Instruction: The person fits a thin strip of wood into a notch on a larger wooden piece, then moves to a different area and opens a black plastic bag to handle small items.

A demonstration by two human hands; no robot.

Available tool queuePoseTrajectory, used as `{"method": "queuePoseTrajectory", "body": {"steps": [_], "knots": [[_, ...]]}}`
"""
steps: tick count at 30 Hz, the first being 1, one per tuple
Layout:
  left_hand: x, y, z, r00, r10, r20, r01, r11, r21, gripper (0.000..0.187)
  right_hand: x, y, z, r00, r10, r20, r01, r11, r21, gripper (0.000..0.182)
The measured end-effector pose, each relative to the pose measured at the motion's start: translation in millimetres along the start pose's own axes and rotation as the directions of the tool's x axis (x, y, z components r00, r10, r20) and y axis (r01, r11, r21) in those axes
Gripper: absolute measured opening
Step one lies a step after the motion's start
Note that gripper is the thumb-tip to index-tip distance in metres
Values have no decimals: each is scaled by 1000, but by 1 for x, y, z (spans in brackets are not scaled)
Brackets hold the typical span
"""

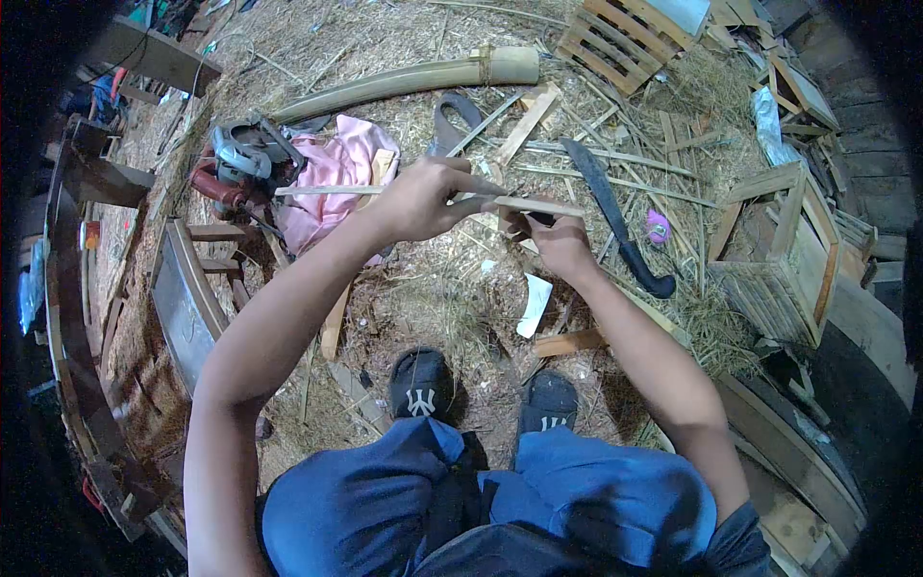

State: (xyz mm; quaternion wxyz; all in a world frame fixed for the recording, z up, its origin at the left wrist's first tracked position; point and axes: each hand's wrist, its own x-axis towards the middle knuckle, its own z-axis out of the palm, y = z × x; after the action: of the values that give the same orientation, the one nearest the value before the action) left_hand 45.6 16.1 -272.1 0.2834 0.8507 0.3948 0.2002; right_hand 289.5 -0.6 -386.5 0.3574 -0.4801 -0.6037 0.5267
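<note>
My left hand (423,200) is closed, pinching a thin pale bamboo or wood strip (327,190) whose one end sticks out to the left. Its other part (538,206) lies across my right hand (561,242), whose fingers are closed around it. Something dark sits by the right fingers, too hidden to name. Just right of that hand lies a machete (598,185) with a black handle on the ground. Beyond my left hand is a grey looped tool handle (454,117), with a pink cloth (327,163) to its left.
A red and grey power tool (240,163) lies at the left. Behind it stretches a bamboo pole (404,82). Wooden crates (615,48) and a wooden frame (784,255) stand right. Loose strips (635,159), white paper (535,306) and a purple object (658,227) litter the ground.
</note>
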Motion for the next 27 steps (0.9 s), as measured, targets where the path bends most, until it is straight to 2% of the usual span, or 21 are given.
{"method": "queuePoseTrajectory", "body": {"steps": [1, 2, 5, 7, 8, 10, 11, 13, 16, 23, 25, 26, 27], "knots": [[0, 0, 1, 1000, -22, -1, 22, 1000, 11, 28, 0, 1, 1, 999, 48, -3, -47, 995, 84, 17], [0, 0, 1, 1000, -22, -1, 22, 1000, 12, 28, 0, 2, 0, 999, 47, -3, -47, 995, 84, 17], [1, -2, 2, 1000, -19, -6, 19, 1000, 8, 28, -2, -9, -2, 999, -26, 44, 21, 994, 103, 18], [1, -1, 1, 1000, -6, -8, 6, 1000, 16, 28, -2, -4, -2, 998, 59, -18, -60, 996, -62, 19], [1, -1, 1, 1000, -7, -8, 7, 1000, 17, 28, -1, -1, -1, 998, 59, -17, -60, 996, -61, 19], [3, 1, 1, 999, -30, 17, 30, 999, 21, 28, 0, 6, -3, 998, 39, 44, -45, 989, 142, 19], [4, 2, 1, 999, -31, 17, 30, 999, 23, 28, 2, 10, -4, 998, 38, 45, -44, 989, 143, 19], [4, 3, 2, 999, -40, 24, 40, 999, 14, 29, 4, 16, -7, 984, 105, 146, -114, 992, 55, 24], [6, 5, 0, 995, -70, 72, 74, 996, -52, 30, 7, 31, -6, 988, 62, 144, -74, 994, 78, 24], [6, 4, -2, 991, -74, 116, 76, 997, -14, 30, 4, 28, -7, 994, -19, 112, 13, 999, 51, 21], [7, 4, -2, 989, -72, 131, 80, 995, -62, 30, 3, 16, -14, 969, -94, 227, 94, 996, 9, 22], [6, 5, -2, 985, -87, 151, 95, 994, -47, 30, 1, 10, -14, 973, -18, 229, 10, 999, 36, 23], [6, 5, -3, 985, -84, 148, 91, 995, -44, 30, 0, 2, -16, 973, -23, 228, 15, 999, 35, 23]]}}
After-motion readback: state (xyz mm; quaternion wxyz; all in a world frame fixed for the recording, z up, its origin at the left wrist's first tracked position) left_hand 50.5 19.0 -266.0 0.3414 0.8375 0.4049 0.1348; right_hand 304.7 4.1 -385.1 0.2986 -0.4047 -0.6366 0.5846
